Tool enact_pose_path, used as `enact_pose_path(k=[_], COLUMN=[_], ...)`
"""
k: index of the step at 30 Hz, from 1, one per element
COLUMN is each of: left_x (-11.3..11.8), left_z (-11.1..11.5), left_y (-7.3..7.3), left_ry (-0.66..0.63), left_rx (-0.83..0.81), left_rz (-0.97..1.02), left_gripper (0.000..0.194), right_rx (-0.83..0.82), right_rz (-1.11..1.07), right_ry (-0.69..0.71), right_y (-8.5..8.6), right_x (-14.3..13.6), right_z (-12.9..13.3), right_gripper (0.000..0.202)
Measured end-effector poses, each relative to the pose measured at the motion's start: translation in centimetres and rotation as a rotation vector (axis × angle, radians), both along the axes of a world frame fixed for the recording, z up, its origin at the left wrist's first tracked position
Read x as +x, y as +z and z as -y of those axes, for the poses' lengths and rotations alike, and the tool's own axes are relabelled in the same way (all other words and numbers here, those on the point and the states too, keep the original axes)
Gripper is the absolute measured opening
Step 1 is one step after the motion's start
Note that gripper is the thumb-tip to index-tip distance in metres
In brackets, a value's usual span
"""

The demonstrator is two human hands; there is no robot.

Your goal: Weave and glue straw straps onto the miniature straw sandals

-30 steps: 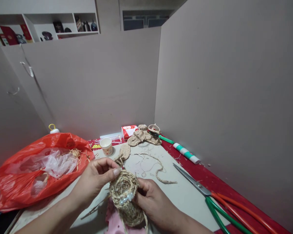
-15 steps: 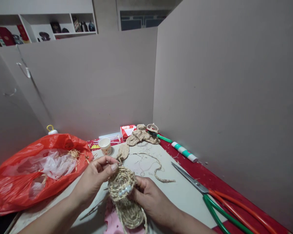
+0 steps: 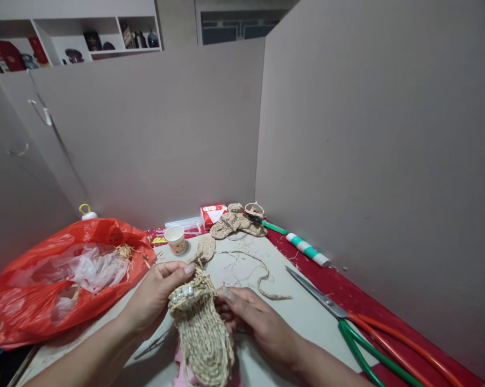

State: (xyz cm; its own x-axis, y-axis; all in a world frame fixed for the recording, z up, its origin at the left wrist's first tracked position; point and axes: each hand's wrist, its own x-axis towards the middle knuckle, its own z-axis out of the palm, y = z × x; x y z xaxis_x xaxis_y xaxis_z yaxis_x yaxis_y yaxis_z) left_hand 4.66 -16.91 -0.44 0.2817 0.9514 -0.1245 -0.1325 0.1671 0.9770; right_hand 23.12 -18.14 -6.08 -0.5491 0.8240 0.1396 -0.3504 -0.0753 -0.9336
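Observation:
A woven straw slipper (image 3: 204,344) with a row of white pearl-like beads (image 3: 183,293) across its strap hangs low in the middle, its sole facing me at a tilt. My left hand (image 3: 162,290) pinches its upper left edge, thumb on top. Against its right side, my right hand (image 3: 252,317) is closed, thumb and curled fingers at the straw edge; the fingertips are partly hidden. Beneath the slipper lies a pink cloth-like piece (image 3: 180,371). A small oval straw sole (image 3: 206,249) rests just beyond my left hand.
Large scissors (image 3: 339,312) with red and green handles lie at right. A braided straw cord (image 3: 262,279) curves across the white board (image 3: 302,333). At left sits a red plastic bag (image 3: 20,301). A paper cup (image 3: 175,240), straw slippers (image 3: 238,221) and a red box (image 3: 213,216) stand behind.
The slipper has turned and tilted, so its long sole shows more and the beads have shifted left and up. My right thumb has moved up along the edge. Both hands stay at the slipper.

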Motion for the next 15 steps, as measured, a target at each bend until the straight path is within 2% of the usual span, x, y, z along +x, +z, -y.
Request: enact_pose_path(k=[3,7,12,15], left_x=[0.01,0.26,0.52,0.49], left_z=[0.18,0.24,0.1,0.1], left_y=[0.21,-0.11,-0.37,-0.21], left_ry=[-0.011,-0.003,0.012,0.01], left_rx=[-0.01,-0.017,-0.043,-0.063], left_rz=[0.019,0.033,0.059,0.101], left_gripper=[0.027,0.027,0.027,0.029], right_rx=[0.037,0.066,0.009,-0.041], right_rz=[0.073,0.13,0.064,-0.005], right_ry=[-0.057,0.001,0.021,-0.025], right_y=[-0.3,-0.54,-0.61,-0.6], right_x=[0.0,-0.26,-0.58,-0.62], right_z=[-0.23,-0.33,-0.29,-0.31], right_gripper=[0.046,0.05,0.05,0.048])
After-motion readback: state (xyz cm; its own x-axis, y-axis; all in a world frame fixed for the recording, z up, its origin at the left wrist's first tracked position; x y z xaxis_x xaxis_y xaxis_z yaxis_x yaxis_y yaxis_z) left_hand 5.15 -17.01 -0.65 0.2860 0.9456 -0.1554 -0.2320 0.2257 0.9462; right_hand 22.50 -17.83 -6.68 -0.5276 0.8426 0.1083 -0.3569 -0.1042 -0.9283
